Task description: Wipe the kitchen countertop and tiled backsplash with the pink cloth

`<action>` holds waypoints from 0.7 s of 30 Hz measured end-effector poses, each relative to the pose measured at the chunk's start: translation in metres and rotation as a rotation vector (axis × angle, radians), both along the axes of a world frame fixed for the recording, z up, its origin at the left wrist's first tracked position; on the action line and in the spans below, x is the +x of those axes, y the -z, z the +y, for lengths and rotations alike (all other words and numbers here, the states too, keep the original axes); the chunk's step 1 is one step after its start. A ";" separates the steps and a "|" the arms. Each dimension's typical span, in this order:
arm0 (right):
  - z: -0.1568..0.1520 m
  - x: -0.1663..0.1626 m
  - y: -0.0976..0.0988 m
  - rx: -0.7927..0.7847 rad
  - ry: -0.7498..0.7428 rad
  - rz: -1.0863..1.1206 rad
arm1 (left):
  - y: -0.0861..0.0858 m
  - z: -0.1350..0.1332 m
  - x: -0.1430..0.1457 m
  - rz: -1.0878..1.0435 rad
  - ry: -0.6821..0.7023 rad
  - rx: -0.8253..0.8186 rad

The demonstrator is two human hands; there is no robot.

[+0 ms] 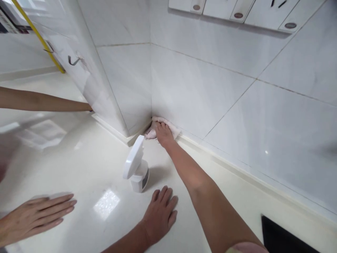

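Observation:
My right hand (163, 133) reaches far into the corner where the two tiled walls meet and presses a pale pink cloth (173, 128) against the counter and the base of the wall, fingers curled down on it. My left hand (160, 214) lies flat on the cream countertop (86, 165), fingers spread, holding nothing. A white spray bottle (137, 168) stands just beyond its fingertips, nozzle pointing to the far right.
Another person's hand (37, 216) rests flat on the counter at the lower left. A second bare arm (39, 102) stretches in from the left behind the tiled column (105, 88). A black cooktop corner (284, 239) shows at bottom right. Cabinet doors (237, 10) hang above.

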State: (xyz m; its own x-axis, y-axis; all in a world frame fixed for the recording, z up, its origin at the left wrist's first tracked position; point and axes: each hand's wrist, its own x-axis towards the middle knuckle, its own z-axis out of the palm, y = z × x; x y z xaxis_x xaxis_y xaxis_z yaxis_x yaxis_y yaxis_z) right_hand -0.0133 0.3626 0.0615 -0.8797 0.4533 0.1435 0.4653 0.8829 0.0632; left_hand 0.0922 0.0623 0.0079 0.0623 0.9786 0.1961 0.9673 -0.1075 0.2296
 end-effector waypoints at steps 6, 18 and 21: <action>-0.003 0.099 -0.001 -0.001 0.086 -0.033 | -0.001 0.002 -0.003 -0.013 0.005 0.101; -0.019 0.472 0.037 0.119 0.591 -0.014 | -0.001 0.009 -0.013 0.085 0.076 0.221; -0.019 0.545 0.037 0.071 0.748 -0.058 | 0.002 0.014 -0.015 0.096 0.079 0.199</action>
State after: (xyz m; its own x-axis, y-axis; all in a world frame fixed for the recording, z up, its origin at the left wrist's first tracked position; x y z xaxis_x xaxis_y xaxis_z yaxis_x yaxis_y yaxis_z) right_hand 0.5320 0.3440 0.0245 -0.3480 0.9242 0.1574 0.9333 0.3258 0.1510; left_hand 0.0774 0.0767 0.0062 0.1649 0.9125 0.3744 0.9705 -0.2179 0.1037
